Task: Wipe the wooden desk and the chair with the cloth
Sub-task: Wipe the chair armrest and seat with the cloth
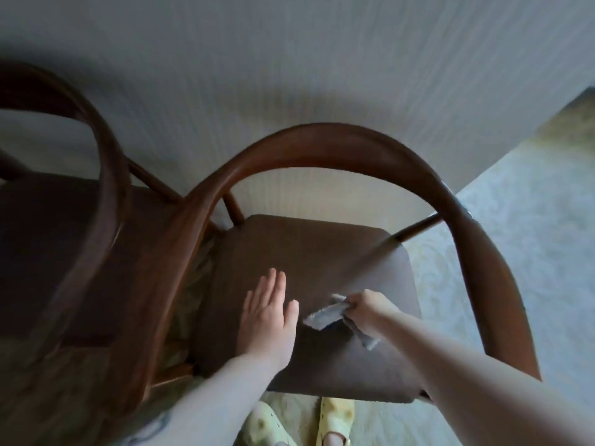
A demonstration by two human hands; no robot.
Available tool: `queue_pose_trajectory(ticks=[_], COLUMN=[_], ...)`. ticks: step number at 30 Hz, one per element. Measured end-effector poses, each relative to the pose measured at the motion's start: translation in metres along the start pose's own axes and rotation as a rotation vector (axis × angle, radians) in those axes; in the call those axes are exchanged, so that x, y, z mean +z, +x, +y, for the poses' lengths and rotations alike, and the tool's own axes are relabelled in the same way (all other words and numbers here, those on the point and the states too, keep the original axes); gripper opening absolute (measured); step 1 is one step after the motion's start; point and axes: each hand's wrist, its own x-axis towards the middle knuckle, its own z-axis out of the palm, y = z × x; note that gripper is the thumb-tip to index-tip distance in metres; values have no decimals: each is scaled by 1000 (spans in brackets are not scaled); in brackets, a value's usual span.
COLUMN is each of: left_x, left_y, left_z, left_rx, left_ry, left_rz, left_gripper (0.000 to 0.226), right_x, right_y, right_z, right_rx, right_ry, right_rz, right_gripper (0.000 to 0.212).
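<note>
A dark wooden chair with a curved back rail and a brown padded seat stands right below me. My left hand lies flat on the seat with straight fingers. Just to its right, my right hand grips a bunched grey cloth against the seat. One end of the cloth sticks out toward my left hand and another end trails behind my wrist. No desk is in view.
A second chair of the same kind stands close on the left, its rail touching or almost touching the first one. A pale wall rises behind both. Patterned light carpet lies to the right. My yellow slippers stand at the seat's front edge.
</note>
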Motion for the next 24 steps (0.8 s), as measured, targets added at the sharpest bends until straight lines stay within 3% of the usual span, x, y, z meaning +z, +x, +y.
queue_pose_trajectory(ticks=[8,16,24], left_x=[-143,-269,-381], left_y=[-4,-22,-41], left_z=[51,118,172], left_rx=[30,66,100], left_ry=[100,55,118], left_rz=[-32,82,353], left_gripper=[50,36,28], right_x=[-116,-249,-333], right_y=[-87,-186,-256], right_z=[-42,-81,-107], right_rx=[-150,-249,-389], right_ry=[-65,-266,-243], right_rz=[175,387,588], right_gripper=[25,25,20])
